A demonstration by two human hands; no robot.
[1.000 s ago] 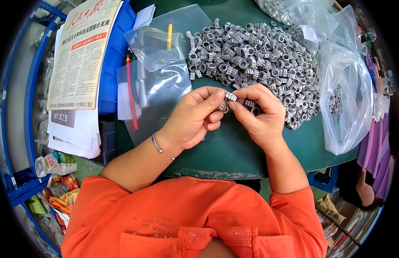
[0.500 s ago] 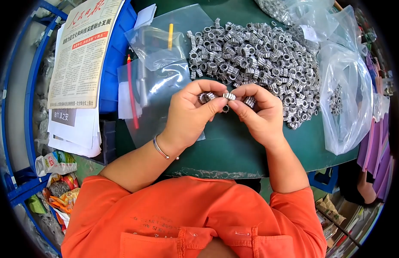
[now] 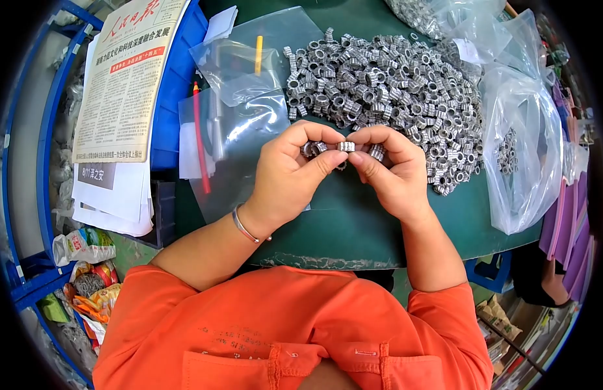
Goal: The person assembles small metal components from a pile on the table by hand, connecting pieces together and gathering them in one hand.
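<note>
Between the fingertips of both hands sits a small ribbed metal ring [image 3: 346,147], pinched from either side. My left hand [image 3: 289,162] is closed, with more ribbed rings [image 3: 313,149] tucked between its thumb and fingers. My right hand [image 3: 395,170] is closed too, and another ring [image 3: 377,152] shows inside its curled fingers. One more ring is partly visible just below the pinched one, mostly hidden by the fingers. Just beyond my hands spreads a large pile of the same grey metal rings [image 3: 386,84] on the green table [image 3: 353,234].
To the left lie clear plastic bags [image 3: 249,123], a red pencil [image 3: 201,140] and a yellow stick [image 3: 258,55]. A newspaper [image 3: 122,84] leans by a blue bin [image 3: 178,84]. At right, a clear bag [image 3: 522,156] holds some rings. The table's worn front edge runs near my body.
The pinched ring has turned slightly between my fingertips, and the ring beneath it is now more hidden. My hands and arms have barely moved.
</note>
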